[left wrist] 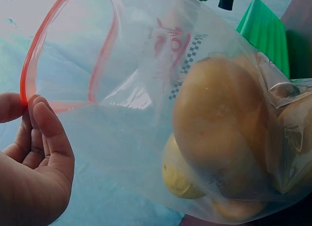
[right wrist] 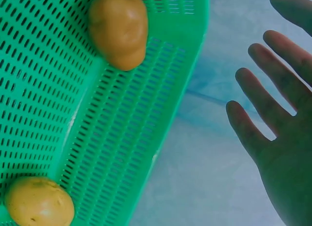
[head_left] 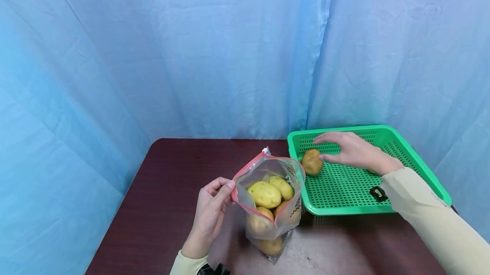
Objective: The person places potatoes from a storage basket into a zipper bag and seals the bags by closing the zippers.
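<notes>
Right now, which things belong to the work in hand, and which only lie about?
In use:
zip bag, pinched by left hand
potatoes in the bag
green basket
basket potato beside open right hand

Lying about:
black clip
blue curtain

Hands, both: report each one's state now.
Left hand: pinches the zip bag by its rim.
Right hand: open, empty, over the green basket.
</notes>
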Demonstrator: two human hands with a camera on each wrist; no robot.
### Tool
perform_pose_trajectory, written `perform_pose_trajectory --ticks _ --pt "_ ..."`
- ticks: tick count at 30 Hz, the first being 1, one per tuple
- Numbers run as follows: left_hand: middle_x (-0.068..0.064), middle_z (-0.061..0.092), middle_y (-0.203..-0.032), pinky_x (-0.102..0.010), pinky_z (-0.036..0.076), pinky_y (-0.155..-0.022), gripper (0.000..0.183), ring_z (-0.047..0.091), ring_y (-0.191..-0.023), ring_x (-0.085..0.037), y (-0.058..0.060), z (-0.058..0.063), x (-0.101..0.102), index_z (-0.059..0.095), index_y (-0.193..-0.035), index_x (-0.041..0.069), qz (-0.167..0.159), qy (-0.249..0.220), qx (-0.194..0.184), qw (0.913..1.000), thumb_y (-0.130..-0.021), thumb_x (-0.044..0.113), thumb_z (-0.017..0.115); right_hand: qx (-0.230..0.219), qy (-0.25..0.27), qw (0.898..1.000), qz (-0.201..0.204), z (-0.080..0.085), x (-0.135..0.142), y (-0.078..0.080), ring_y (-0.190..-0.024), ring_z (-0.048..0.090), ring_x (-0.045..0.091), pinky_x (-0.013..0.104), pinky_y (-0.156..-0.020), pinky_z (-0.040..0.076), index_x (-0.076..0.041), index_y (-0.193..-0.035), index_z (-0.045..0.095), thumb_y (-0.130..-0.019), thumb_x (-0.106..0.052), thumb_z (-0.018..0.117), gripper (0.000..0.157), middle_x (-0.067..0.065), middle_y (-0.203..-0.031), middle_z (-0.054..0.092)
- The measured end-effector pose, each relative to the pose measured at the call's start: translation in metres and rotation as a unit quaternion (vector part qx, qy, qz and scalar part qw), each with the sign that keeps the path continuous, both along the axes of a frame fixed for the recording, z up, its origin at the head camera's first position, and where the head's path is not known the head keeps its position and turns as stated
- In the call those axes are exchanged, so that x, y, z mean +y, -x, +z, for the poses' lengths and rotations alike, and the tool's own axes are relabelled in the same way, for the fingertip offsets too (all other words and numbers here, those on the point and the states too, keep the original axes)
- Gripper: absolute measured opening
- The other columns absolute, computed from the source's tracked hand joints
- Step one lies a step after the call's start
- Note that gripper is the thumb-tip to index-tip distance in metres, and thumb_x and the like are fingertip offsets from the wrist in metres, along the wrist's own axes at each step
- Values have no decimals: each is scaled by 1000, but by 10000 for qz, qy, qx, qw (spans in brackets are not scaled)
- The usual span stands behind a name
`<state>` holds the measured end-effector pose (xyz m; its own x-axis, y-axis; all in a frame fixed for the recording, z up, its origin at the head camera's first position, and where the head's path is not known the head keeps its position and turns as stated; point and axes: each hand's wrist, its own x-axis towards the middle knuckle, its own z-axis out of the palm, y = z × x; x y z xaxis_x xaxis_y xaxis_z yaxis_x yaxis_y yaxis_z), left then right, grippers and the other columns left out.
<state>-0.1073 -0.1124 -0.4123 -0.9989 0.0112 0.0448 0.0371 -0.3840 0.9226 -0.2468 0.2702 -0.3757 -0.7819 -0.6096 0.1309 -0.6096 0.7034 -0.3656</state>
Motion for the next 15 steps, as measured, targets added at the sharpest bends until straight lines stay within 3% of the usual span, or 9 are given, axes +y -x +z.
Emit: perform_pose_trajectory --ticks 15 --pt "1 64 -73 -20 50 -61 17 58 -63 -8 -8 -1 -9 68 -86 10 -54 -26 128 9999 -100 3 62 -924 -83 9954 -226 -34 -2 20 -123 61 40 60 -98 49 -8 -138 65 -100 -38 68 48 15 -138 64"
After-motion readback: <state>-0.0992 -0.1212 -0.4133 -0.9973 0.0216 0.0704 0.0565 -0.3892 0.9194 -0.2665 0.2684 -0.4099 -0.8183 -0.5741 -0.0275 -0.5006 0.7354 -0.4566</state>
